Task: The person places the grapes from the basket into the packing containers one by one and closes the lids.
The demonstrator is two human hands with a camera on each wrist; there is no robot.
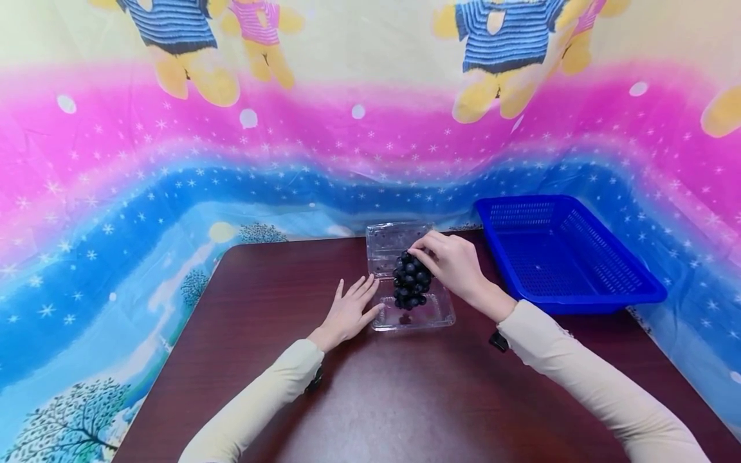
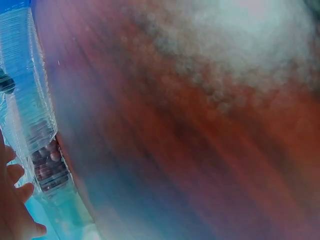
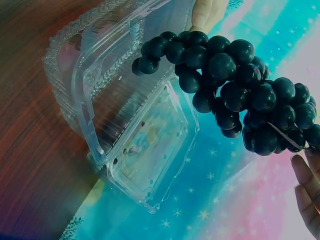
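Observation:
A bunch of dark grapes (image 1: 411, 280) hangs over a clear plastic clamshell box (image 1: 444, 315), whose lid (image 1: 386, 241) is folded back. My right hand (image 1: 454, 263) pinches the bunch at its top, by the stem. In the right wrist view the grapes (image 3: 235, 90) dangle from the fingertips (image 3: 306, 172), with the transparent box (image 3: 82, 112) behind. My left hand (image 1: 347, 312) lies with fingers spread at the box's left edge, fingertips right at the rim. In the left wrist view, that hand (image 2: 15, 210) is beside the clear plastic (image 2: 25, 75).
A blue perforated plastic basket (image 1: 602, 302) stands at the table's right, past my right wrist. Beneath everything is a dark reddish-brown table (image 1: 370, 399). A printed cloth (image 1: 359, 154) with stars and bears hangs behind and around the table.

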